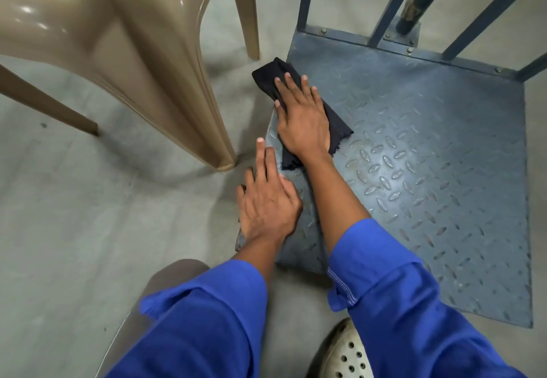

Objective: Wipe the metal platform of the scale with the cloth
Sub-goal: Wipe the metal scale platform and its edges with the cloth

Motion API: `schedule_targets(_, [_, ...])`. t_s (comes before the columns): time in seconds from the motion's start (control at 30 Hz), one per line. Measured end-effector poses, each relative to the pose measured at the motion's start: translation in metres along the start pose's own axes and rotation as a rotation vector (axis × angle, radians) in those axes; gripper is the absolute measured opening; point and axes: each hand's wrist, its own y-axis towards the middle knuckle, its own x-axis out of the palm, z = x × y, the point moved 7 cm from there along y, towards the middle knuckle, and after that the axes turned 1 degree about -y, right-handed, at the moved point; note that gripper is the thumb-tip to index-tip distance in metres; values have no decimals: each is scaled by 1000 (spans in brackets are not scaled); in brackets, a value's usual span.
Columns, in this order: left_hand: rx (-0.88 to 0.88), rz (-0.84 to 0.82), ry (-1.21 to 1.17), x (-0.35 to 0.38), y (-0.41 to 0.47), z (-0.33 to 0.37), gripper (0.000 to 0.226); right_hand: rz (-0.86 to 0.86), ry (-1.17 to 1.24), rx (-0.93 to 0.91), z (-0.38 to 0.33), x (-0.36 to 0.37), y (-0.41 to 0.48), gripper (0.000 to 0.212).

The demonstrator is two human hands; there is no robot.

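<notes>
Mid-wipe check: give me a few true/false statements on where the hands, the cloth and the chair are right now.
1. The right hand presses flat on the cloth. True.
2. The cloth is white. False: it is black.
3. The left hand rests on the near left edge of the platform. True.
4. The chair stands on the platform. False: its legs stand on the floor, left of the platform.
5. The cloth lies at the platform's right edge. False: it lies at the left edge.
</notes>
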Motion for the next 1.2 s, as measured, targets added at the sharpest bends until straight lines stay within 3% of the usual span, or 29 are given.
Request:
schedule_targets(0.23, [88,156,34,-1,-7,-1,61,1,140,-1,-5,-6,-88,45])
schedule_targets(0.37, [375,304,87,4,-9,16,52,-27,21,-10,-3,-1,-90,47])
schedule_targets(0.47, [469,344,119,4,17,29,46,-42,-30,-32,5,-1,-67,48])
schedule_targets(0.77, [373,301,-97,13,116,67,53,-80,-124,-64,37,-4,36,53])
schedule_targets(0.93, [376,262,-280,2,126,69,82,3,-65,-21,43,-8,67,69])
schedule_targets(1.1, [225,253,-498,-7,121,58,88,-4,-97,27,51,-2,104,59])
schedule_targets(1.2, [259,253,-447,-8,121,62,86,-30,-26,-170,42,-4,107,45])
